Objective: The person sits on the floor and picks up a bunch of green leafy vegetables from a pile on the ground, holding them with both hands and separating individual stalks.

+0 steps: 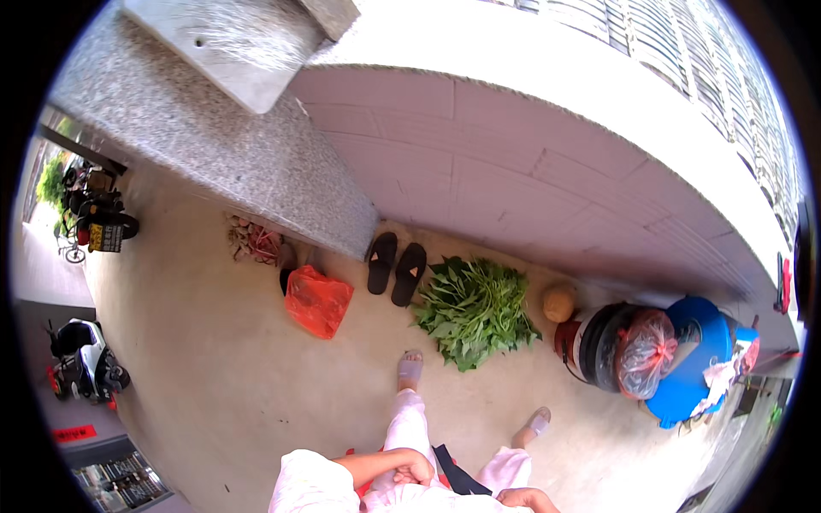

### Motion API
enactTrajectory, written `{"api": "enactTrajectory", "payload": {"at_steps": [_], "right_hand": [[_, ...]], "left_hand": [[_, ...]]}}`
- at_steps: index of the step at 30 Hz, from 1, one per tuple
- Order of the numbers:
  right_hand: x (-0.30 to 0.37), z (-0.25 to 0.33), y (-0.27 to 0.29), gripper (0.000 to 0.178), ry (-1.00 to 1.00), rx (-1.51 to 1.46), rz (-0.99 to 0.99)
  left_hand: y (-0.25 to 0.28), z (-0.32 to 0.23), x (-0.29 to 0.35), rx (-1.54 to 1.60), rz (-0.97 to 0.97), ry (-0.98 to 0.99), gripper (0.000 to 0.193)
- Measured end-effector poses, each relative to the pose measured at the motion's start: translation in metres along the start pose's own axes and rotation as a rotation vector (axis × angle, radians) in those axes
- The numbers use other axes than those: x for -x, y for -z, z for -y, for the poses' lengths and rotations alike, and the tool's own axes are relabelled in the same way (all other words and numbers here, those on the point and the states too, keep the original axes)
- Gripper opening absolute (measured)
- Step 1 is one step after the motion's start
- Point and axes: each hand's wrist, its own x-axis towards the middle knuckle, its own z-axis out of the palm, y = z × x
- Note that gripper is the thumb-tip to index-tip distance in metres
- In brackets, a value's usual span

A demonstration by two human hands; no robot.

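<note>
My left hand (416, 468) is at my lap, its arm coming in from the left out of a pale pink sleeve. Its fingers look curled, and whatever they hold, if anything, is hidden. My right hand (523, 498) shows at the lower edge over my right thigh, with its fingers cut off from sight. A dark flat strip (458, 473) slants between the two hands, touching my pink trousers. Bits of something red peek out beside my left forearm. On the floor ahead of my feet lies a broad heap of leafy green vegetables (475, 309), stems and leaves together.
Black slippers (396, 267) lie by the wall, left of the greens. Further left are a red plastic bag (317, 301) and a pile of reddish scraps (254, 240). A round brown object (560, 303), dark buckets, a tied clear bag (645, 354) and a blue lid (703, 333) stand right.
</note>
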Motion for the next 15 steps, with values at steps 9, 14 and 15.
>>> {"api": "enactTrajectory", "payload": {"at_steps": [9, 14, 15], "right_hand": [[-0.179, 0.130, 0.078, 0.017, 0.108, 0.085, -0.020], [-0.219, 0.098, 0.148, 0.025, 0.454, 0.241, -0.767], [-0.227, 0.094, 0.160, 0.020, 0.591, 0.050, -1.057]], "left_hand": [[0.113, 0.050, 0.109, -0.141, -0.779, 0.483, 0.027], [0.200, 0.113, 0.019, -0.654, -0.777, 0.510, 0.025], [0.207, 0.112, 0.004, -0.612, -0.735, 0.689, 0.027]]}}
